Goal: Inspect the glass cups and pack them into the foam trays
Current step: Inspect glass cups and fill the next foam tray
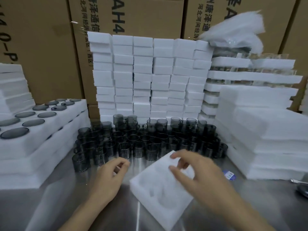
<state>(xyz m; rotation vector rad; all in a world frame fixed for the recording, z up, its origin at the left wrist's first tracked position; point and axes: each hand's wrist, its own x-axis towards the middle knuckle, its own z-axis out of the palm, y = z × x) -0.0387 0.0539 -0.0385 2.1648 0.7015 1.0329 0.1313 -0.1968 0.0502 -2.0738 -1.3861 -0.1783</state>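
A white foam tray point(160, 194) with round hollows lies tilted on the steel table point(75, 197) in front of me. My right hand point(196, 174) hovers over its upper right part with fingers spread and loosely bent; whether it touches the foam is unclear. My left hand point(110, 177) sits to the left of the tray, fingers loosely curled, holding nothing. Behind them stands a dense crowd of smoky grey glass cups point(150, 140) with handles, some stacked two high.
Filled foam trays point(43, 130) with grey cups sit stacked at the left. A wall of white foam blocks point(146, 77) rises behind the cups. More foam sheets point(266, 130) pile up at the right, before cardboard boxes point(50, 47). A blue-labelled item point(229, 175) lies near the right pile.
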